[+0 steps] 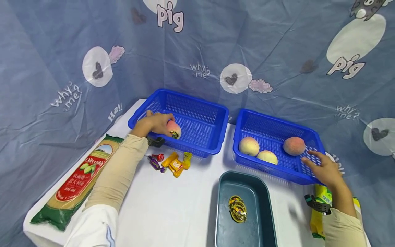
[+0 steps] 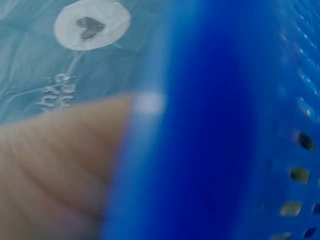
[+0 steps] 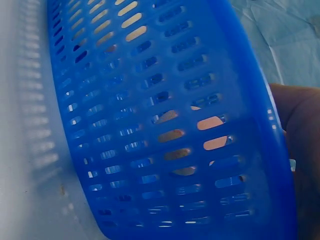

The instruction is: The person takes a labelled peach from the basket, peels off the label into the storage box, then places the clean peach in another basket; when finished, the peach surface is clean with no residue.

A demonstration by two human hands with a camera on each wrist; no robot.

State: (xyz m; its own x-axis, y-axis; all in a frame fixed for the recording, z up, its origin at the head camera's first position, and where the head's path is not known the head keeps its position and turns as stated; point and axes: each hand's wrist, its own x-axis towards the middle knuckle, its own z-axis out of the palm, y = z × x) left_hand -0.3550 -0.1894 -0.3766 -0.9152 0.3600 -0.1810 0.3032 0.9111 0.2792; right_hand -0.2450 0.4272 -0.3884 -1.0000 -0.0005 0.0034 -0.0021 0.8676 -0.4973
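My left hand (image 1: 158, 122) reaches over the near-left rim of the left blue basket (image 1: 200, 133) and grips a pink peach (image 1: 174, 127) with a dark and gold sticker. Its fingertips are partly hidden. The left wrist view shows the blurred basket wall (image 2: 200, 120) and part of the hand. My right hand (image 1: 327, 170) is over the right end of the right blue basket (image 1: 277, 120), thumb and fingers spread apart. Just left of those fingers lies a redder peach (image 1: 294, 146). Two paler peaches (image 1: 249, 146) sit at that basket's left side.
Wrapped candies (image 1: 175, 165) lie before the left basket. A long Olivoilà pasta bag (image 1: 80, 178) lies under my left forearm. A dark green tray (image 1: 253, 192) with gold stickers (image 1: 237, 209) stands front centre. Yellow-green packages (image 1: 318, 219) lie beneath my right wrist. Patterned cloth (image 1: 197, 41) hangs behind.
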